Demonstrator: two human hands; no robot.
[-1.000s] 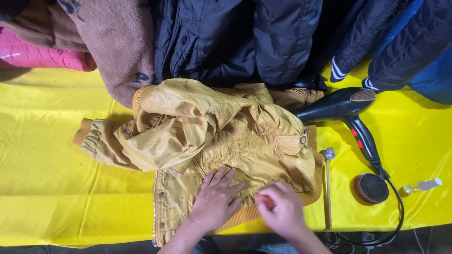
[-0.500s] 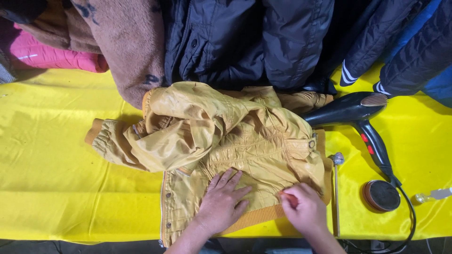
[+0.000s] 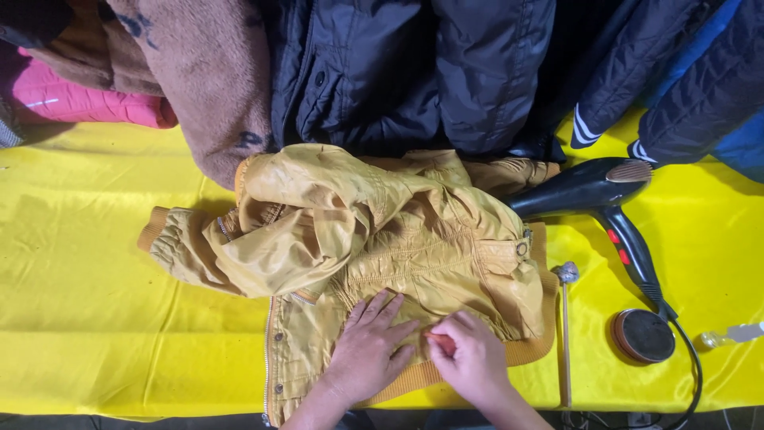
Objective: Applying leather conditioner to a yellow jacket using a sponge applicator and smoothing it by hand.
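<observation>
A crumpled mustard-yellow quilted jacket with ribbed cuffs and hem [image 3: 374, 255] lies across the middle of the worktop covered in shiny yellow cloth [image 3: 87, 318], its snap-button front edge running down toward the near edge and one sleeve bunched out to the left. The left hand [image 3: 368, 350] lies flat on the lower part of the jacket, palm down, fingers spread and pressing the fabric. Just beside it, the right hand [image 3: 471, 358] is curled closed over the same patch of fabric, its fingertips pinching a small orange-red object [image 3: 440, 342] against the jacket; what that object is cannot be told.

To the right of the jacket, a thin stick with a small silvery knob at its top [image 3: 566, 318] lies on the worktop, near the ribbed hem. Further right rests a black hair dryer with red switches on its handle [image 3: 597, 191], its cord trailing down past a round dark tin [image 3: 643, 335]. A small clear bottle [image 3: 736, 334] lies at the right edge.

Along the far side, dark navy padded jackets [image 3: 414, 72] are heaped, with a brown fleecy garment [image 3: 207, 87] and a pink padded garment [image 3: 79, 103] to the left.
</observation>
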